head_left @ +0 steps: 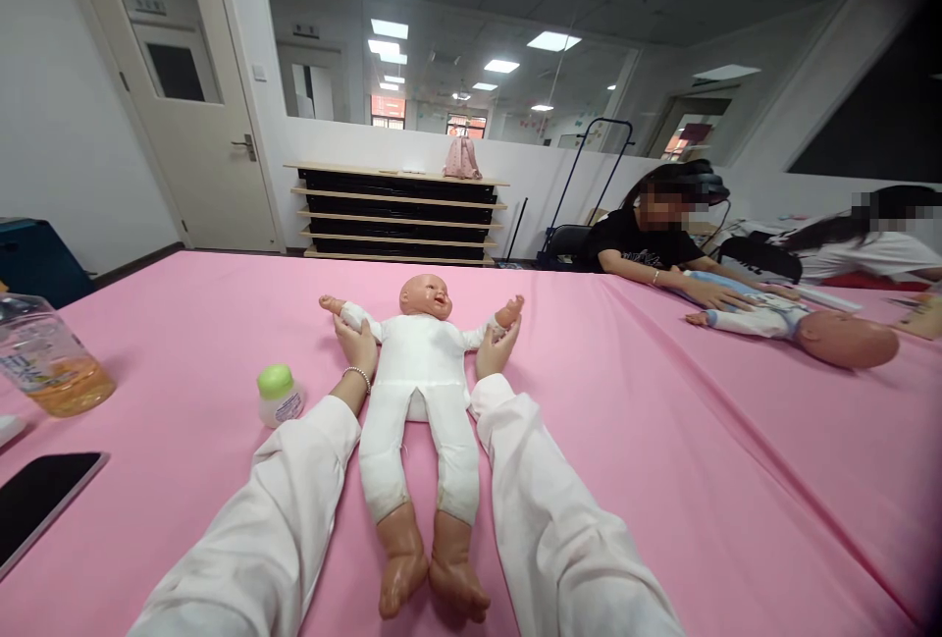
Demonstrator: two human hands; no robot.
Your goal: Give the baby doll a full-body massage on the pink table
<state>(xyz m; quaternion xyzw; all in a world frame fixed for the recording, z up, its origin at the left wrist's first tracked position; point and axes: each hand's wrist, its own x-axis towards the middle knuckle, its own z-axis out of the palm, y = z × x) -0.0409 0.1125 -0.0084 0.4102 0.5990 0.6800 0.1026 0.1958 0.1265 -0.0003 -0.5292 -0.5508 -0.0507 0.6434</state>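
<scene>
A baby doll (pixel 419 352) with a white cloth body lies on its back on the pink tabletop, feet toward me and arms spread out. My left hand (pixel 357 345), with a beaded bracelet at the wrist, is closed round the doll's arm on the left side. On the other side my right hand (pixel 498 347) grips the doll's other arm near its wrist. Both thumbs rest on the arms, while the remaining fingers are partly hidden behind them. A small white jar (pixel 280 396) with a green lid stands left of my left forearm.
A bottle of orange liquid (pixel 55 362) and a phone (pixel 44 504) are at the left edge of the pink-covered table (pixel 625 441). At right, a co-worker (pixel 648 225) touches another doll (pixel 839 338); a second person (pixel 875 235) sits beyond. Shelving (pixel 401 210) stands behind.
</scene>
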